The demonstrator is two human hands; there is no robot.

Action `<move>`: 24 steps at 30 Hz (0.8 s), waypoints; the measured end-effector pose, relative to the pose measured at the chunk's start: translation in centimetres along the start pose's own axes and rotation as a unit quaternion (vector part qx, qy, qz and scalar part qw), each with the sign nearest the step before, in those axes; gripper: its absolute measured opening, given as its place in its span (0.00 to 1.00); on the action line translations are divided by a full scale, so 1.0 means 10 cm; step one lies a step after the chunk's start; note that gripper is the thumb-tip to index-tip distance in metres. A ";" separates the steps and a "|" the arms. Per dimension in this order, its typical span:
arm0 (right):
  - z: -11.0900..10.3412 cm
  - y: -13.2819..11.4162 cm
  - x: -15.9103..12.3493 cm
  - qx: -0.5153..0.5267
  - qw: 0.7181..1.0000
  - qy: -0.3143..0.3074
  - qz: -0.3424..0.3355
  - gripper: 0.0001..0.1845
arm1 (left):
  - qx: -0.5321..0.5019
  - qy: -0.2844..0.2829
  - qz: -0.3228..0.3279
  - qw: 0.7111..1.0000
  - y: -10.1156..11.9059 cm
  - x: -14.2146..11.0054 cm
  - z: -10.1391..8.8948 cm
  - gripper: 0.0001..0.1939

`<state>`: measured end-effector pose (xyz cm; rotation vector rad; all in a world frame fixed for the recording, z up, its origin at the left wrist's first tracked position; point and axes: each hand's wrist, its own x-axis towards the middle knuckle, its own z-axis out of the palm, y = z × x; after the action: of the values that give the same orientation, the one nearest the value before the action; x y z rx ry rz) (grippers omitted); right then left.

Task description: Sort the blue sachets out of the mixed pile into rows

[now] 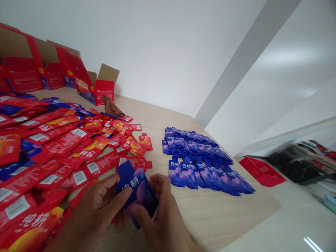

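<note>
Between both hands, low in the head view, is a blue sachet (139,189) with white characters and a purple pattern; there may be more than one, stacked. My left hand (98,203) is closed on its left side, thumb across the front. Around its right and lower edge my right hand (160,206) is closed too, thumb pressing on the face. A bit of red shows under the left fingers; what it belongs to is hidden. Beside the left hand spreads a heap of red sachets (65,140) mixed with blue ones. Overlapping rows of blue sachets (196,154) lie right of the hands.
Open red cardboard boxes (105,91) stand along the wall at the back left. A brown cloth (112,106) lies before one of them. Past the right edge of the wooden table (210,217) is a red bin (262,169), with a shelf of dark items further right.
</note>
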<state>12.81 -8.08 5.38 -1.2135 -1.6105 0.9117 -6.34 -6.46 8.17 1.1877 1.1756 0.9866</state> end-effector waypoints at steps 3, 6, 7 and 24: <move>0.01 0.01 0.01 -0.184 0.977 0.034 -0.103 0.28 | 0.001 0.008 -0.001 1.000 -0.07 0.04 -0.04 0.29; 0.02 0.00 0.03 -0.272 0.944 0.034 -0.182 0.27 | -0.011 -0.003 0.004 1.000 -0.13 0.08 -0.05 0.27; 0.02 -0.02 0.03 -0.276 0.942 0.029 -0.187 0.26 | -0.012 -0.012 0.006 1.000 -0.15 0.09 -0.05 0.27; -1.57 0.15 0.57 -0.603 0.772 0.067 0.189 0.17 | 0.077 -0.078 0.016 0.994 -0.07 0.08 -0.05 0.18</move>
<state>27.44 -1.56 10.47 -2.4646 -1.8634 -0.1739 -6.76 -5.72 7.34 1.3848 1.1253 0.8223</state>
